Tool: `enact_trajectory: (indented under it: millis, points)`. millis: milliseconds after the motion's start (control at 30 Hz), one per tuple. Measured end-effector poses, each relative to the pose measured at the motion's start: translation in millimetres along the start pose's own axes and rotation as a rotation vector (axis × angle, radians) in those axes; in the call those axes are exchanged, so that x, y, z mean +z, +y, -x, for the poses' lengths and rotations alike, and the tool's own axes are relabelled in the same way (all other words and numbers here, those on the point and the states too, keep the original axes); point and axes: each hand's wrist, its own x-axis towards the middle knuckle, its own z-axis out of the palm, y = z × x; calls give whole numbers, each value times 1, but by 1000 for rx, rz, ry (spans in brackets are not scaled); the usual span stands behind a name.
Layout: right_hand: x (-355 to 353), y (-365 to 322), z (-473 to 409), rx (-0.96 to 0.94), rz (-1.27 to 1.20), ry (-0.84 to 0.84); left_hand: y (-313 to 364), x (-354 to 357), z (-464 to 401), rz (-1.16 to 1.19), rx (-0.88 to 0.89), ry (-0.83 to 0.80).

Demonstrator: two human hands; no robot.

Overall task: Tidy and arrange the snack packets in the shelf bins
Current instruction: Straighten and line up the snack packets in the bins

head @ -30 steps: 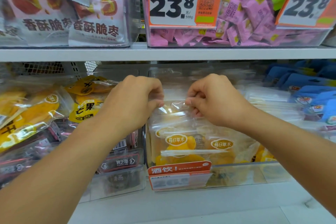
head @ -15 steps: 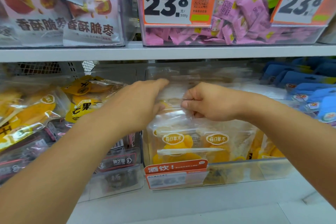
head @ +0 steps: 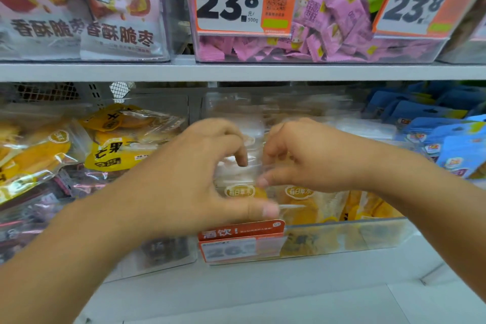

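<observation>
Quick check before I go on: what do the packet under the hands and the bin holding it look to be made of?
Packet: thin clear plastic film, glossy; it crinkles, catches highlights, and orange fruit pieces show through.
Bin: rigid clear plastic, probably acrylic; flat, straight-edged front wall, contents visible behind, a price tag clipped on.
Left hand and right hand are at the packet's top; blur hides the grip.

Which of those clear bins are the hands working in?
The middle lower-shelf bin, holding clear packets of yellow dried fruit. Both the left hand and right hand are over it; the neighbouring bins hold yellow-labelled and blue packets.
</observation>
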Motion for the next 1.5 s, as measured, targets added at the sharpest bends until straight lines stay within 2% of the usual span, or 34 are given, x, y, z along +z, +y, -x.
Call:
enact_trajectory:
  millis: [100,367,567,700,800,867,967,1033,1100,1167,1200,1367,1500]
  points:
    - [-6,3,-1,11,5,-4,-1,8,3,-64,8,17]
    - [-16,7,7,204,73,-37,-17,1,-8,-139,-206,-57]
    - [10,5,-4,128,285,42,-16,-6,-16,-204,-247,-191]
    - [5,17,-1,118,82,101,-10,-6,-15,-277,-229,-206]
    - [3,17,-1,151,-9,39,4,6,-14,-204,-79,-98]
    - [10,17,-3,157,-20,103,21,19,-18,-102,20,-48]
    - [17,26,-3,142,-104,215,28,41,-29,-110,-58,-55]
    - [7,35,5,125,-202,177,22,44,-36,-183,-64,-61]
    - [-8,43,18,141,-307,19,13,40,-40,-226,-2,-90]
    - [-14,49,30,164,-297,-169,3,33,-42,-251,-10,-153]
    - [-13,51,32,143,-241,-205,0,28,-41,-260,-38,-189]
    - [13,37,25,-25,24,-151,-10,19,-42,-246,-106,-237]
    - [7,32,23,-10,-17,-174,-6,19,-44,-298,-133,-264]
